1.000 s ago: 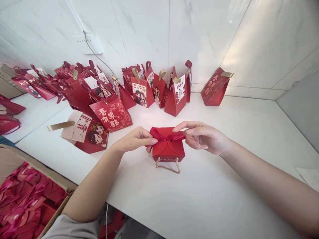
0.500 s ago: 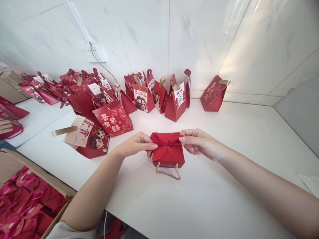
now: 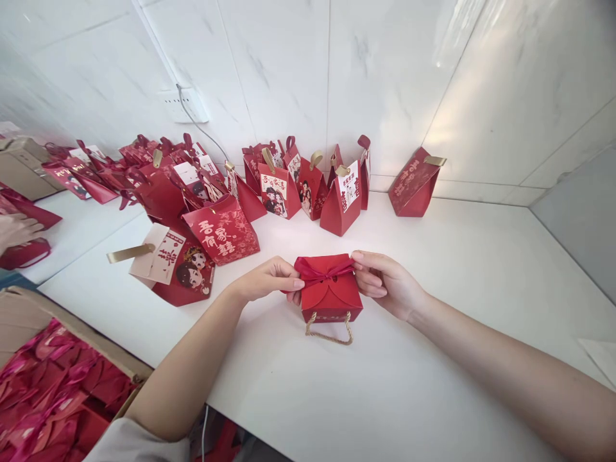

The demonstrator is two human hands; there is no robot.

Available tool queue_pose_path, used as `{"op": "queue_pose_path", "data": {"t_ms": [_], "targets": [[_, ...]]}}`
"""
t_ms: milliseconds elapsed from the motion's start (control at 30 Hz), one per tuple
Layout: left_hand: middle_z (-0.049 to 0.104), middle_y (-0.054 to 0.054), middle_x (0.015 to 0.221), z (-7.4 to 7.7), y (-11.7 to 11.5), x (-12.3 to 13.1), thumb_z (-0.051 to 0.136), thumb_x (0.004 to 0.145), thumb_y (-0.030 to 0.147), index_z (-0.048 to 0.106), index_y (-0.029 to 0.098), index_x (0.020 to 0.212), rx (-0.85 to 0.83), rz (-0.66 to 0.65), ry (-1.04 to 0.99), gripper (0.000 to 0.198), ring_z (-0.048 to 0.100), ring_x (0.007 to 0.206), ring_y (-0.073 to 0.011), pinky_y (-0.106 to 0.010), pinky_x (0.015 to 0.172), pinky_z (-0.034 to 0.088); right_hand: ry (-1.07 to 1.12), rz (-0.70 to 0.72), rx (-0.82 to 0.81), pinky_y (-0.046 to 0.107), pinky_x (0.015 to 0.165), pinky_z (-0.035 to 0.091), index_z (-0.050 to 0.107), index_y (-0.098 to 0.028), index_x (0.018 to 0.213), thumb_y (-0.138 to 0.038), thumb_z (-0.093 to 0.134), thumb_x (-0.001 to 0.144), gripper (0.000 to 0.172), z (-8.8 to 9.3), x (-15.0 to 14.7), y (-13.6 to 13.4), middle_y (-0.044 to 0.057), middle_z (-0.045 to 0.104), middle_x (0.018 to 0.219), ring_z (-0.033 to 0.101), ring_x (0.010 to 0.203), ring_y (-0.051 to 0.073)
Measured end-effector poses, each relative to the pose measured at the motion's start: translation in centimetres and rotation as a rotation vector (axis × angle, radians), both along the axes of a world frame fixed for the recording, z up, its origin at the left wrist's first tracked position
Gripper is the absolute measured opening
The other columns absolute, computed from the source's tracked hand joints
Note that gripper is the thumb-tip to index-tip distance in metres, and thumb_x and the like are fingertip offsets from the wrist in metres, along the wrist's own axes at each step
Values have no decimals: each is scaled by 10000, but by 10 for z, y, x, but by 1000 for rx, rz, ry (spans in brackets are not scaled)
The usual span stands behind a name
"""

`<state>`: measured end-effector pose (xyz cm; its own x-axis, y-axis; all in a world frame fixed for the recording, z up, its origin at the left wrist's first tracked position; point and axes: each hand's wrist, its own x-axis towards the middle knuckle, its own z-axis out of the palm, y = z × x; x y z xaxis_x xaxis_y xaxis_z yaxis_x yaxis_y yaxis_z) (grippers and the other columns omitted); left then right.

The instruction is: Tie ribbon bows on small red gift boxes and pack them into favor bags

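Note:
A small red gift box [image 3: 332,300] rests on the white table in front of me, its curved top flaps meeting under a dark red ribbon [image 3: 320,273] tied in a bow. A twisted gold cord handle [image 3: 331,338] hangs from its near side and lies on the table. My left hand [image 3: 272,281] is closed, thumb over fingers, on the left loop of the bow. At the box's top right corner, my right hand [image 3: 387,280] pinches the other side of the ribbon between thumb and forefinger; its remaining fingers curl beside the box wall.
Several red printed gift boxes [image 3: 222,231] with ribbon or gold loops stand along the marble wall. One box [image 3: 414,183] stands apart at right. A cardboard carton [image 3: 128,359] of red ribboned boxes sits at lower left. Another person's hand [image 3: 18,231] shows at the far left.
The bow looks more spread and its loops fuller. My right hand has turned slightly, its lower fingers loosening. The whole scene has shifted a little to the right in view.

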<state>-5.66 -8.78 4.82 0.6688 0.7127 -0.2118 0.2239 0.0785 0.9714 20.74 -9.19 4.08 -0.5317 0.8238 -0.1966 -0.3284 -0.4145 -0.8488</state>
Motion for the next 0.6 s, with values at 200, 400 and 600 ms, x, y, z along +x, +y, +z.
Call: {"op": "queue_pose_path", "data": {"t_ms": [200,400,600], "targets": [[742,-96,735,5,0,-5,765,752,393,781,146,751,4,-207,49,247,655,668,-164,-252,641,517,-67,23,90,247,431,155,581,-174,669,-470,657,828,344,-2,2,4,-84,374,421,239,383,55],[735,-123,776,18,0,-23,719,786,454,723,162,703,-65,-461,184,304,689,755,-217,-296,713,538,-178,-116,168,255,420,205,622,-182,832,-497,621,846,315,-3,1,7,-32,570,587,337,387,62],[590,-81,1070,17,0,-19,697,795,481,587,208,1026,484,228,-113,374,559,1021,-186,-267,831,475,-270,-424,431,225,458,349,531,-247,993,-425,574,901,205,0,2,-1,-22,570,823,508,577,101]]}}
